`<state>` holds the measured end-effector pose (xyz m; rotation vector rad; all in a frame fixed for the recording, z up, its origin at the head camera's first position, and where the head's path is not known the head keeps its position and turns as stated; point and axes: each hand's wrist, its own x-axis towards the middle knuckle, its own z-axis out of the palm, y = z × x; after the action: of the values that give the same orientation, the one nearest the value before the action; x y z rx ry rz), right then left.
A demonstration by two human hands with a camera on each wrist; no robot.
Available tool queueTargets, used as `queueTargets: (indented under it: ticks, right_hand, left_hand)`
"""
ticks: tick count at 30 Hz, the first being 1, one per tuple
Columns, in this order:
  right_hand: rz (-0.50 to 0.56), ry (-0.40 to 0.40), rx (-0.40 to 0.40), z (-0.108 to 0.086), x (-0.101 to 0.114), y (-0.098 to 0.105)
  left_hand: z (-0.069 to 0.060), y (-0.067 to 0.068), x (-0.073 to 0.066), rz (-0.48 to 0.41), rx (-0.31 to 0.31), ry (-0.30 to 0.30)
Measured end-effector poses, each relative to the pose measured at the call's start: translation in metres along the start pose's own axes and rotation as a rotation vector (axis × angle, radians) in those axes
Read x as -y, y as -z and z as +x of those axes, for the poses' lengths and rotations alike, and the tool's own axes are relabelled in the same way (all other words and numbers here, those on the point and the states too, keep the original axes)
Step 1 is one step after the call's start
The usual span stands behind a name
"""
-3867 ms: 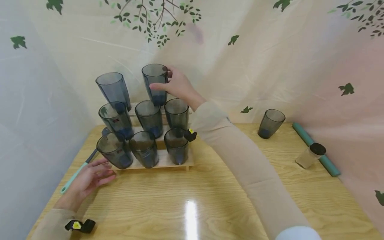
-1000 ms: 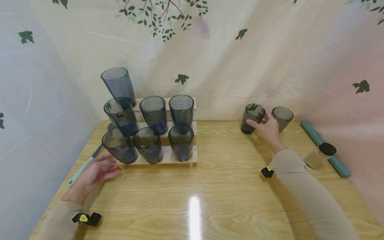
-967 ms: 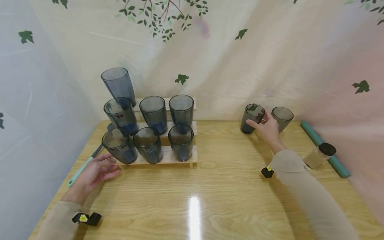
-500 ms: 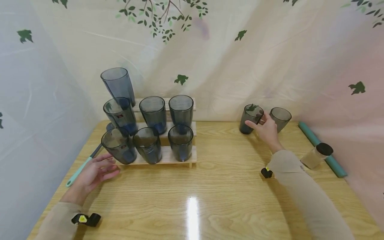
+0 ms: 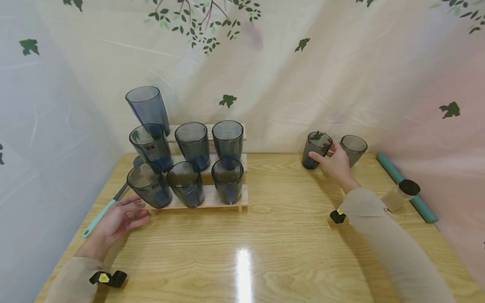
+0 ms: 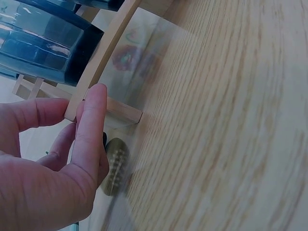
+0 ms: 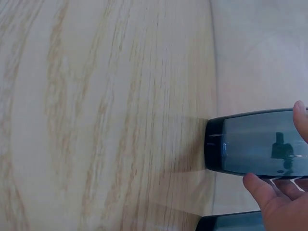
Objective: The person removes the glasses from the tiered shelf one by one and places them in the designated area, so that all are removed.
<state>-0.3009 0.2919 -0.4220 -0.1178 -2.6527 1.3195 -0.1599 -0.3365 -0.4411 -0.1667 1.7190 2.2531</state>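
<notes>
At the back right of the table, my right hand (image 5: 337, 164) holds a smoky blue drinking glass (image 5: 311, 153) upright, thumb on one side and fingers on the other. The right wrist view shows this glass (image 7: 255, 144) with its base down at the tabletop. Just right of it stands a second glass (image 5: 355, 148), partly hidden by the hand. My left hand (image 5: 120, 219) is at the front left corner of a stepped wooden rack (image 5: 244, 194). In the left wrist view, thumb and fingers pinch the end of the rack's front board (image 6: 103, 55).
Several matching glasses (image 5: 185, 185) fill the rack's two lower steps; one tall glass (image 5: 147, 105) stands on the top step. A mint-handled utensil (image 5: 99, 216) lies left of the rack. At right are a black-lidded jar (image 5: 395, 198) and a green roll (image 5: 390, 167).
Earlier my right hand had the glass at the rack's top step; it has since carried it right, down to the table beside the other glass. Over the last second almost nothing moves.
</notes>
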Motion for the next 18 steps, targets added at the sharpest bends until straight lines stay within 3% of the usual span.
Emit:
queueTargets:
  ticks: [4,8,12,15,18]
  right_hand:
    - [-0.024,0.017,0.015,-0.001,0.002,0.004]
    - [-0.042,0.131,-0.030,-0.002,0.013,0.008]
    - [-0.102,0.284,-0.099,-0.001,0.035,0.012]
    - [-0.127,0.350,-0.103,0.000,0.055,0.016]
    - [-0.085,0.414,-0.080,0.001,0.080,0.015]
  left_hand:
    - [0.000,-0.001,0.000,-0.005,0.004,-0.003]
    - [0.000,0.000,0.001,-0.004,0.005,0.000]
    - [0.001,0.001,0.001,-0.013,-0.004,0.011]
    - [0.002,0.002,0.001,-0.009,-0.008,0.016]
    - [0.003,0.002,0.000,0.001,-0.006,0.018]
